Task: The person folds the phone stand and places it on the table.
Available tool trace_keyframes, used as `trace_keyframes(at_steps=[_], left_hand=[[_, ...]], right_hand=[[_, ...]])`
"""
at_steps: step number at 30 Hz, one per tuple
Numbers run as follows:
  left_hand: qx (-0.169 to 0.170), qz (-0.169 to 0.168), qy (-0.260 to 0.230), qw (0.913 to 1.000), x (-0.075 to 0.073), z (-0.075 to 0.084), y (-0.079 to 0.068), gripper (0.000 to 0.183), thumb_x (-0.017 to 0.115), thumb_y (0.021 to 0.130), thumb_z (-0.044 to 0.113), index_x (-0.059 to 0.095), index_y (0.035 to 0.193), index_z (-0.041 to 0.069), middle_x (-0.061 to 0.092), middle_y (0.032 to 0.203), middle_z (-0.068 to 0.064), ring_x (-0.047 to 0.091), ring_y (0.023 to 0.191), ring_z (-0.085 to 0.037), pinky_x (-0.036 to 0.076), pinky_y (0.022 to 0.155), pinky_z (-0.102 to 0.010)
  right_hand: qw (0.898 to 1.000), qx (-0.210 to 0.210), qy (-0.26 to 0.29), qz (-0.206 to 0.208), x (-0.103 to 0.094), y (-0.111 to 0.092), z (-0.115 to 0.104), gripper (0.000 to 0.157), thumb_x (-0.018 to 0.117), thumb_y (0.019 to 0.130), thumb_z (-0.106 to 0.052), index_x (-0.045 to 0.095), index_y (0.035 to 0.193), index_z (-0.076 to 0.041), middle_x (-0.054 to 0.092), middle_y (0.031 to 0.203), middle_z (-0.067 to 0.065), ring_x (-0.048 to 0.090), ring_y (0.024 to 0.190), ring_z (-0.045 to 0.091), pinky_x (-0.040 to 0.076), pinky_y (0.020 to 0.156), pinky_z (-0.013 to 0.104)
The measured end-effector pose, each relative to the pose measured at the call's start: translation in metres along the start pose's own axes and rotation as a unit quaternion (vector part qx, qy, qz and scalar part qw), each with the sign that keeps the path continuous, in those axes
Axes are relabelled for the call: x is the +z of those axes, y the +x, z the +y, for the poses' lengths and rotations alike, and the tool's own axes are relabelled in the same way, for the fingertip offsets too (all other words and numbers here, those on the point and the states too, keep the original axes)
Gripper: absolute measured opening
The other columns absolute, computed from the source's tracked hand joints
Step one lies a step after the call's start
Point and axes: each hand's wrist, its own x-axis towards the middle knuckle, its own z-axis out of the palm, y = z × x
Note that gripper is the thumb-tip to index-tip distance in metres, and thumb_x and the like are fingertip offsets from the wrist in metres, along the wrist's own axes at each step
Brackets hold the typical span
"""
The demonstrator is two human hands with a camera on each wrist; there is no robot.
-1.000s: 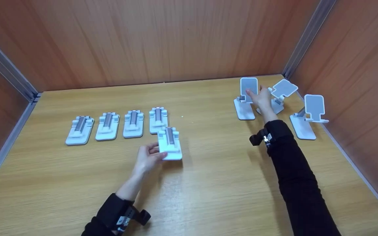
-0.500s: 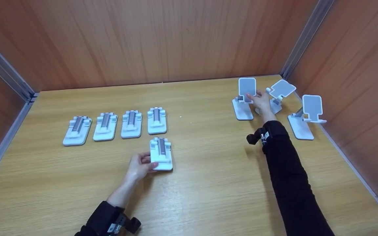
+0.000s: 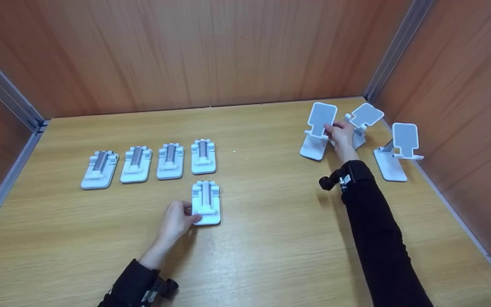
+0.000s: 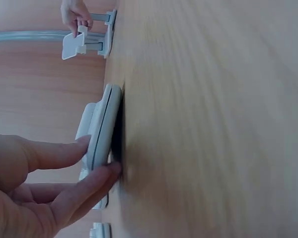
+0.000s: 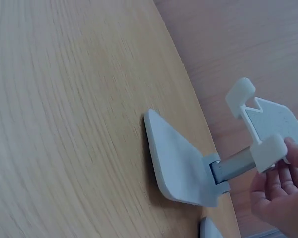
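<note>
My left hand (image 3: 174, 221) pinches the lower left edge of a folded white phone stand (image 3: 206, 207), in front of a row of similar ones. In the left wrist view the thumb lies on the top of that folded stand (image 4: 105, 131) and fingers reach beneath it; a dark shadow separates it from the tabletop. At the back right, my right hand (image 3: 342, 134) pinches the side edge of the upper plate of an unfolded phone stand (image 3: 322, 117). The right wrist view shows this unfolded stand's base (image 5: 181, 161) low over the table, though contact is hard to tell.
Several folded stands (image 3: 170, 162) lie in a row at the left. Two more unfolded stands are at the right: one (image 3: 367, 115) partly behind my right hand, another (image 3: 392, 164) near the side wall. Wooden panels (image 3: 211, 51) enclose the table (image 3: 271, 238).
My left hand has brought the folded stand towards me and slightly left, lower to the table. The unfolded stand at my right hand has turned clockwise, its base shifting a little nearer.
</note>
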Motion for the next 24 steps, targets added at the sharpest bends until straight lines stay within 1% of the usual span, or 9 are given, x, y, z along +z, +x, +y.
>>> trace_keyframes(at_steps=[2, 3, 8, 9, 10, 14, 17, 21, 24], left_hand=[[0.007, 0.005, 0.021, 0.9997, 0.000, 0.001, 0.000, 0.029, 0.070, 0.070, -0.002, 0.061, 0.095, -0.013, 0.063, 0.085, -0.022, 0.059, 0.083, -0.031, 0.049, 0.076, -0.040], [0.008, 0.006, 0.028, 0.9996, -0.001, 0.001, 0.000, 0.027, 0.069, 0.070, -0.002, 0.061, 0.094, -0.013, 0.063, 0.085, -0.023, 0.059, 0.084, -0.032, 0.049, 0.076, -0.041], [0.003, 0.005, 0.036, 0.9993, -0.002, 0.000, 0.000, 0.024, 0.070, 0.069, -0.003, 0.062, 0.089, -0.012, 0.063, 0.080, -0.018, 0.059, 0.076, -0.027, 0.051, 0.070, -0.038], [0.002, 0.004, 0.036, 0.9993, -0.002, 0.000, 0.000, 0.023, 0.070, 0.069, -0.003, 0.063, 0.089, -0.012, 0.063, 0.078, -0.017, 0.058, 0.074, -0.025, 0.051, 0.067, -0.037], [0.002, 0.003, 0.037, 0.9993, -0.003, 0.000, 0.000, 0.023, 0.070, 0.068, -0.003, 0.063, 0.088, -0.012, 0.063, 0.076, -0.016, 0.058, 0.072, -0.024, 0.051, 0.066, -0.036], [0.002, 0.003, 0.039, 0.9992, -0.005, -0.001, -0.001, 0.024, 0.070, 0.068, -0.003, 0.063, 0.089, -0.012, 0.061, 0.072, -0.013, 0.056, 0.067, -0.021, 0.050, 0.061, -0.033], [0.011, 0.015, 0.043, 0.9989, -0.006, 0.002, -0.002, 0.024, 0.071, 0.069, -0.001, 0.063, 0.089, -0.012, 0.060, 0.070, -0.012, 0.055, 0.065, -0.021, 0.050, 0.060, -0.033], [0.043, 0.039, 0.035, 0.9977, -0.007, 0.015, -0.003, 0.029, 0.070, 0.074, 0.008, 0.062, 0.094, -0.011, 0.062, 0.076, -0.014, 0.058, 0.070, -0.024, 0.051, 0.063, -0.035], [0.061, 0.017, -0.008, 0.9980, -0.005, 0.032, -0.001, 0.038, 0.068, 0.079, 0.017, 0.058, 0.107, -0.008, 0.063, 0.088, -0.014, 0.059, 0.081, -0.025, 0.052, 0.070, -0.034]], right_hand=[[1.000, -0.002, 0.010, 0.002, 0.002, -0.005, -0.002, 0.023, 0.056, 0.083, 0.004, 0.055, 0.105, 0.008, 0.056, 0.073, 0.003, 0.055, 0.064, 0.010, 0.049, 0.066, 0.020], [0.999, -0.003, 0.034, -0.013, 0.000, 0.004, 0.005, 0.022, 0.058, 0.082, 0.003, 0.057, 0.104, 0.006, 0.057, 0.075, 0.004, 0.056, 0.064, 0.011, 0.050, 0.065, 0.021], [0.993, -0.016, 0.100, -0.053, 0.005, -0.024, -0.007, 0.016, 0.060, 0.081, 0.004, 0.057, 0.097, 0.004, 0.058, 0.077, 0.005, 0.054, 0.068, 0.012, 0.048, 0.066, 0.021], [0.991, -0.017, 0.118, -0.068, 0.006, -0.031, -0.010, 0.014, 0.059, 0.081, 0.005, 0.056, 0.095, 0.004, 0.058, 0.076, 0.005, 0.054, 0.067, 0.012, 0.048, 0.065, 0.021], [0.991, -0.023, 0.115, -0.069, 0.010, -0.051, -0.021, 0.014, 0.057, 0.081, 0.006, 0.054, 0.094, 0.004, 0.058, 0.075, 0.005, 0.053, 0.067, 0.013, 0.048, 0.065, 0.021], [0.977, -0.037, 0.164, -0.128, 0.011, -0.085, -0.034, 0.008, 0.057, 0.081, 0.008, 0.055, 0.084, 0.001, 0.060, 0.070, 0.005, 0.055, 0.065, 0.014, 0.048, 0.061, 0.022], [0.968, -0.050, 0.183, -0.162, 0.010, -0.112, -0.045, 0.008, 0.060, 0.080, 0.006, 0.059, 0.082, -0.001, 0.062, 0.074, 0.006, 0.056, 0.067, 0.015, 0.048, 0.063, 0.024], [0.959, -0.072, 0.193, -0.194, 0.007, -0.144, -0.057, 0.010, 0.062, 0.079, 0.002, 0.061, 0.088, -0.003, 0.062, 0.084, 0.008, 0.056, 0.076, 0.018, 0.048, 0.070, 0.028], [0.949, -0.095, 0.211, -0.213, 0.007, -0.163, -0.062, 0.012, 0.060, 0.080, 0.005, 0.061, 0.089, -0.002, 0.061, 0.087, 0.009, 0.057, 0.080, 0.018, 0.049, 0.072, 0.030]])
